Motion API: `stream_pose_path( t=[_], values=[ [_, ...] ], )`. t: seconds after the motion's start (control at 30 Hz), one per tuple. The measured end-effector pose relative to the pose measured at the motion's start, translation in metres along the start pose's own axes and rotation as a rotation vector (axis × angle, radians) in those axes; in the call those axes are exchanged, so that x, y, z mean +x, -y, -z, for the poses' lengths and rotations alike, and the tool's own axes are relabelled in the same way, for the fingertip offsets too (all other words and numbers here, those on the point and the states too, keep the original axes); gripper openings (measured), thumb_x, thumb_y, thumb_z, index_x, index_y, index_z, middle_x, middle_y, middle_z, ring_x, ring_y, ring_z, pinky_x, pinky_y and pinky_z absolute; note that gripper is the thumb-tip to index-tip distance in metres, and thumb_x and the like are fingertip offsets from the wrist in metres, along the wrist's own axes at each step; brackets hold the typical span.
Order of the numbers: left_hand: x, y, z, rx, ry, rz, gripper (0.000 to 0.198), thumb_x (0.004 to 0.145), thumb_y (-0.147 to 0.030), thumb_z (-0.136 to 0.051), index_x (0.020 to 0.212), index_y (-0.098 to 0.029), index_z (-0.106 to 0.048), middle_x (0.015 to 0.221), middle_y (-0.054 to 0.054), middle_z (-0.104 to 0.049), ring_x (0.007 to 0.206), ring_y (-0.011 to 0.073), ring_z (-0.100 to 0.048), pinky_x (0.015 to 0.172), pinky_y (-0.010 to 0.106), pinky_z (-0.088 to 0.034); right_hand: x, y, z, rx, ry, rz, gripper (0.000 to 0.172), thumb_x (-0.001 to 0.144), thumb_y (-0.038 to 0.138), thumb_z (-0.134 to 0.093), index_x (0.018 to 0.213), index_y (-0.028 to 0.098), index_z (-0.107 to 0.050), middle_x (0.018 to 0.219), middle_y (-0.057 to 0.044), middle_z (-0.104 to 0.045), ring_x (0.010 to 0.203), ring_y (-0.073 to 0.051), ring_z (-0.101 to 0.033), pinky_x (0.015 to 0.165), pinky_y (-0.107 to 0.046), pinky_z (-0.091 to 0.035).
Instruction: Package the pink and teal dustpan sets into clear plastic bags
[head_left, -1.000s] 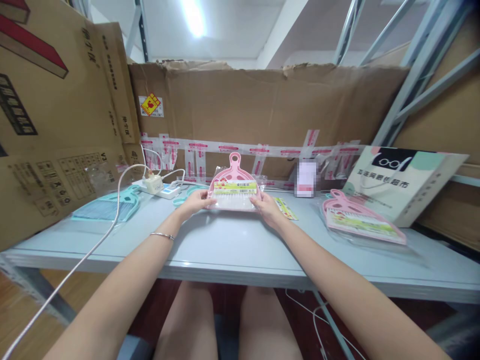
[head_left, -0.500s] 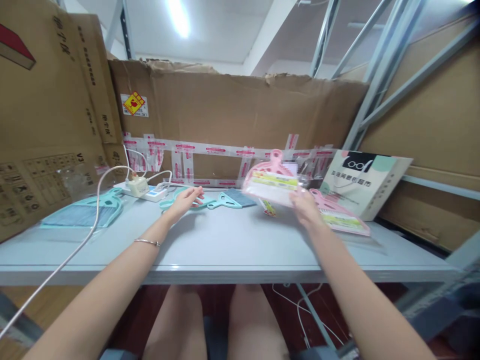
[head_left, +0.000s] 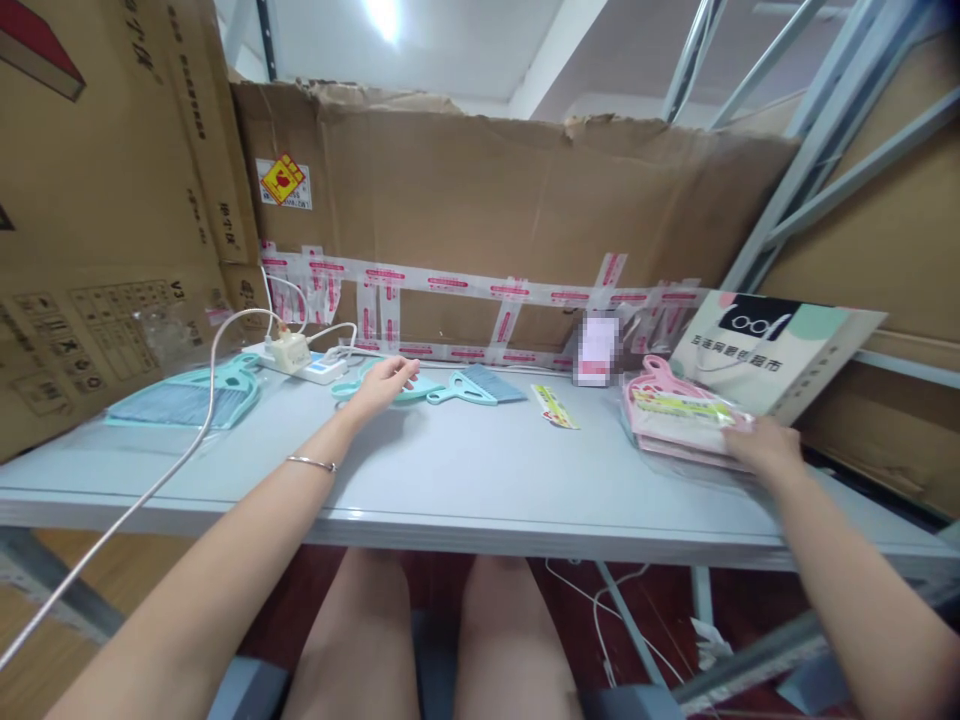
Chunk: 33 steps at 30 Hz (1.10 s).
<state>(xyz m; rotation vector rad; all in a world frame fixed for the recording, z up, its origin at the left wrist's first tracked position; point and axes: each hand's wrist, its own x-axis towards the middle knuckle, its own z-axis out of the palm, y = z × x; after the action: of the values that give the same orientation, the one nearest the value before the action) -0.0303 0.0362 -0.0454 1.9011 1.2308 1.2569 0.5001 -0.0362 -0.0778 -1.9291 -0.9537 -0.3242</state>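
At the table's right, my right hand (head_left: 769, 452) grips the right edge of a pink dustpan (head_left: 656, 372) in clear wrapping with a yellow-green label. It lies over another pink dustpan, which is mostly covered. My left hand (head_left: 382, 385), fingers loosely stretched and holding nothing, is over a teal dustpan (head_left: 424, 390) and partly hides it; whether it touches cannot be made out. Beside that lies a teal hand brush (head_left: 480, 386) with grey-blue bristles. A yellow-green label card (head_left: 553, 407) rests flat to the brush's right.
A wrapped teal dustpan and brush (head_left: 184, 397) lie at the left. A power strip (head_left: 322, 368) with a plug adapter (head_left: 291, 352) stands behind, its white cable (head_left: 212, 400) crossing the table's left side. Cardboard (head_left: 487, 200) walls the back; a printed box (head_left: 772, 345) stands at right.
My right hand has carried the pink dustpan rightward and down onto the other pink one. The label card now shows fully. My left hand stays over the teal dustpan; the view has shifted slightly.
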Motion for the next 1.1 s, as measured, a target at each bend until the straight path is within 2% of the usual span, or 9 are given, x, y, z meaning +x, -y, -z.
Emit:
stream_pose_path(
  t=[0.07,0.17,0.47,0.6,0.67,0.73,0.87,0.97,1.1],
  values=[
    [-0.001,0.0,0.003,0.086,-0.036,-0.045,0.03,0.079,-0.045,-0.046,0.079,-0.017,-0.058,0.077,0.004,-0.063,0.072,0.0168,-0.06,0.069,0.029,-0.045,-0.007,0.004,-0.011,-0.082,-0.056,-0.076,0.041,0.053,0.001,-0.064,0.094,0.009,-0.067,0.102,-0.037,-0.05,0.103,-0.044,-0.049,0.068,-0.053,-0.035],
    [-0.003,0.0,0.007,0.229,-0.078,-0.09,0.021,0.079,-0.033,-0.046,0.076,-0.018,-0.059,0.077,0.005,-0.064,0.076,0.0192,-0.058,0.073,0.03,-0.043,-0.021,0.011,-0.018,-0.137,-0.114,-0.084,0.062,0.058,0.002,-0.06,0.119,0.012,-0.057,0.118,-0.035,-0.044,0.115,-0.045,-0.039,0.078,-0.056,-0.031],
    [0.0,-0.002,0.02,0.538,-0.159,-0.043,0.032,0.082,-0.024,-0.035,0.091,-0.016,-0.065,0.099,0.011,-0.067,0.096,0.0233,-0.058,0.087,0.033,-0.041,-0.035,0.024,-0.011,-0.089,-0.256,0.103,0.05,0.061,0.009,-0.05,0.109,0.017,-0.061,0.111,-0.027,-0.051,0.111,-0.041,-0.043,0.081,-0.055,-0.031],
    [-0.003,-0.004,0.032,0.672,-0.267,0.102,0.038,0.084,-0.024,-0.032,0.099,-0.014,-0.065,0.112,0.018,-0.062,0.11,0.0313,-0.051,0.093,0.044,-0.036,-0.049,0.054,0.0,0.092,-0.595,0.415,0.044,0.066,0.014,-0.049,0.109,0.018,-0.055,0.109,-0.024,-0.051,0.111,-0.033,-0.046,0.087,-0.051,-0.034],
    [-0.006,-0.005,0.037,0.726,-0.282,0.182,0.042,0.086,-0.029,-0.03,0.102,-0.013,-0.065,0.115,0.021,-0.059,0.113,0.0366,-0.048,0.092,0.052,-0.035,-0.065,0.085,0.0,0.175,-0.637,0.657,0.039,0.071,0.02,-0.05,0.11,0.02,-0.052,0.106,-0.021,-0.053,0.108,-0.031,-0.049,0.088,-0.05,-0.036],
    [-0.009,-0.006,0.041,0.762,-0.268,0.248,0.05,0.088,-0.036,-0.023,0.107,-0.013,-0.063,0.119,0.022,-0.056,0.115,0.0397,-0.046,0.09,0.056,-0.034,-0.085,0.123,-0.008,0.183,-0.407,0.807,0.034,0.077,0.024,-0.047,0.111,0.02,-0.048,0.104,-0.016,-0.056,0.105,-0.028,-0.052,0.088,-0.047,-0.038],
    [-0.013,-0.006,0.043,0.82,-0.203,0.329,0.065,0.087,-0.053,-0.016,0.113,-0.013,-0.06,0.126,0.023,-0.051,0.116,0.0418,-0.045,0.09,0.058,-0.033,-0.114,0.197,-0.043,-0.187,0.523,1.024,0.043,0.082,0.019,-0.04,0.125,0.016,-0.042,0.124,-0.014,-0.053,0.115,-0.024,-0.047,0.094,-0.04,-0.035],
    [-0.014,-0.001,0.042,0.863,-0.136,0.341,0.068,0.076,-0.067,-0.032,0.103,-0.013,-0.064,0.122,0.024,-0.054,0.114,0.0425,-0.047,0.09,0.056,-0.035,-0.121,0.227,-0.071,-0.316,0.734,1.034,0.047,0.075,0.012,-0.047,0.122,0.019,-0.049,0.118,-0.013,-0.059,0.106,-0.025,-0.054,0.087,-0.039,-0.038],
    [-0.013,0.013,0.043,0.898,-0.092,0.317,0.056,0.058,-0.062,-0.061,0.088,-0.016,-0.065,0.113,0.022,-0.06,0.108,0.0406,-0.052,0.085,0.048,-0.041,-0.122,0.235,-0.095,-0.347,0.812,1.045,0.031,0.072,0.008,-0.048,0.095,0.022,-0.063,0.089,-0.009,-0.069,0.081,-0.023,-0.062,0.073,-0.033,-0.041]
  ],
)
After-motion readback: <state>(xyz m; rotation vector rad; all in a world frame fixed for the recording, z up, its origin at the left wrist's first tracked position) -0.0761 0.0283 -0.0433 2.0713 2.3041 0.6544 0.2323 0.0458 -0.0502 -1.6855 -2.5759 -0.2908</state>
